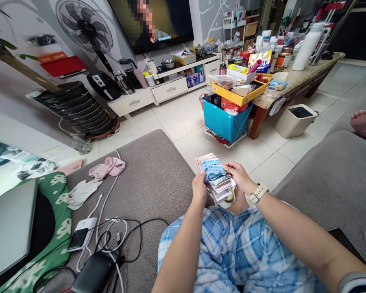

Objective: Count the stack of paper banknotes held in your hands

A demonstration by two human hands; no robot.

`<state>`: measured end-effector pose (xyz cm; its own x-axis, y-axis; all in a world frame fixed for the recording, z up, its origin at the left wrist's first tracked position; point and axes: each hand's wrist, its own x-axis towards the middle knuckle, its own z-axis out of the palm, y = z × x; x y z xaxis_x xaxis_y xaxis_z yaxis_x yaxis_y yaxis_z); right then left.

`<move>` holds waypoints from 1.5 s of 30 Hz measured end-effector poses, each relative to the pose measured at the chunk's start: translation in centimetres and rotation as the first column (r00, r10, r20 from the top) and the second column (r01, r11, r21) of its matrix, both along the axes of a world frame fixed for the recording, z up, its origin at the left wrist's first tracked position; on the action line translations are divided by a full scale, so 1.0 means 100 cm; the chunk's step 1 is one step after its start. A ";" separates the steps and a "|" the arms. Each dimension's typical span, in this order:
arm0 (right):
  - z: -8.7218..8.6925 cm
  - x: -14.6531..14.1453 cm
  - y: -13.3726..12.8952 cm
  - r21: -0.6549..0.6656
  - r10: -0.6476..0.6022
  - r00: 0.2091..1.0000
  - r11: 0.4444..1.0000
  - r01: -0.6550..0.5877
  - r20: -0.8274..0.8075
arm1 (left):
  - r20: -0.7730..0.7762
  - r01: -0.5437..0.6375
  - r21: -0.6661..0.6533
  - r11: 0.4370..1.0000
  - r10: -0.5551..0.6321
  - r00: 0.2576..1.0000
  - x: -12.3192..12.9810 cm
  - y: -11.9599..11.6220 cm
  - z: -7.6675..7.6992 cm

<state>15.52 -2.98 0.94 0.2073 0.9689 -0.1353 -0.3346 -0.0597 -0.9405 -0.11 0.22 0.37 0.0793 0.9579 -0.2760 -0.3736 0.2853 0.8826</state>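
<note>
The banknotes (220, 188) are between the two hands, above the person's knees, with a blue note marked 10 (214, 172) uppermost. The left hand (199, 188) has a nearly closed grip around the left edge of the sheaf, its thumb near the blue notes. The right hand (239, 176) has a narrow pinch at the blue note's right edge, fingertips close together.

Handling this sheaf well probably calls for a firm but unsquashed left grip, enough to stop the lower layers sliding, while the right pinch stays light and takes just one edge. Thin paper can cling to its neighbour (two notes easily pass for one), so a small rub between thumb and finger should help — and a level sheaf would be less likely to spill.

The notes are flat, flexible rectangles, unevenly fanned: pinkish ones (203, 160) jut out at the far side, and pale edges make a ragged, layered stack nearer the lap. Beneath, blue-and-white plaid cloth (232, 248) falls in soft folds; the grey sofa seat (149, 171) has a coarse, pebbled weave. Beyond lie glossy floor tiles (186, 112), a boxy blue bin (224, 124) and a speckled, stone-like tabletop (264, 101) — smooth surfaces against all that fabric.
</note>
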 end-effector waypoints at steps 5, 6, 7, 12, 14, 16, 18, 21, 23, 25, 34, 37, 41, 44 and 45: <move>0.001 0.000 0.000 -0.006 -0.005 1.000 1.000 0.005 -0.010 | 0.007 0.007 0.015 1.000 -0.007 1.000 0.000 0.000 0.000; 0.001 0.000 0.000 -0.002 -0.006 1.000 1.000 0.006 -0.013 | 0.010 0.006 0.015 1.000 -0.007 1.000 0.000 0.000 0.000; 0.001 0.000 0.000 0.002 -0.007 1.000 1.000 0.007 -0.016 | 0.013 0.005 0.015 1.000 -0.006 1.000 0.000 0.000 0.000; -0.001 0.001 0.000 0.012 0.000 1.000 1.000 0.000 -0.021 | 0.011 0.002 0.009 1.000 -0.002 1.000 0.000 0.001 -0.002; -0.001 0.001 0.000 0.008 0.002 1.000 1.000 -0.001 -0.023 | 0.006 -0.001 0.004 1.000 0.001 1.000 0.000 0.001 -0.002; -0.002 0.001 0.000 0.004 0.001 1.000 1.000 -0.001 -0.026 | -0.002 -0.009 -0.006 1.000 0.009 1.000 0.000 0.001 -0.003; -0.002 0.001 0.000 0.005 0.001 1.000 1.000 -0.001 -0.029 | -0.009 -0.016 -0.009 1.000 0.016 1.000 0.000 0.001 -0.002; 0.000 0.001 0.000 0.008 0.022 1.000 1.000 -0.022 -0.015 | 0.002 0.002 0.004 1.000 -0.002 1.000 0.000 0.000 0.001; 0.001 0.001 -0.001 0.008 0.049 0.999 0.999 -0.050 0.014 | 0.015 0.012 0.012 1.000 -0.012 1.000 0.001 0.000 0.002; 0.002 0.002 -0.001 0.009 0.063 0.997 0.998 -0.064 0.049 | 0.019 0.011 0.010 1.000 -0.011 1.000 0.001 -0.001 0.003; -0.006 0.003 0.002 -0.012 -0.076 0.994 0.997 0.077 0.077 | 0.034 0.036 -0.027 0.999 -0.035 0.999 0.002 0.000 -0.002; -0.006 0.003 0.003 -0.009 -0.072 0.994 0.997 0.073 0.084 | 0.013 0.041 -0.011 0.999 -0.041 0.999 0.002 0.000 -0.003; -0.006 0.004 0.002 -0.027 -0.023 0.996 0.999 0.025 0.089 | 0.012 0.043 0.003 0.999 -0.043 0.999 0.001 0.000 -0.005; -0.006 0.004 0.001 -0.010 -0.011 0.996 1.000 0.012 0.087 | -0.012 0.017 -0.010 1.000 -0.017 1.000 0.001 0.001 -0.006; -0.006 0.004 0.001 -0.005 -0.006 0.996 1.000 0.006 0.084 | -0.021 0.009 -0.010 1.000 -0.009 1.000 0.000 0.001 -0.007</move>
